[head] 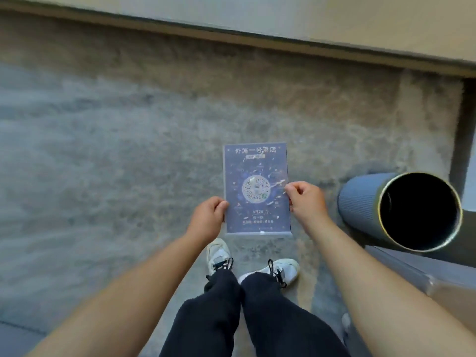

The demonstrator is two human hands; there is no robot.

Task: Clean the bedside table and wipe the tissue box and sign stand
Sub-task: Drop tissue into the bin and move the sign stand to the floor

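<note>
While arms reach forward, left hand (210, 216) and right hand (304, 199) both clamped on sign stand (256, 189) edges.

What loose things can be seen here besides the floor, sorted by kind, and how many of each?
Sign stand, held at its sides by the left hand and right hand: 1
Blue bin: 1
White shoes: 2
Total: 4
</note>
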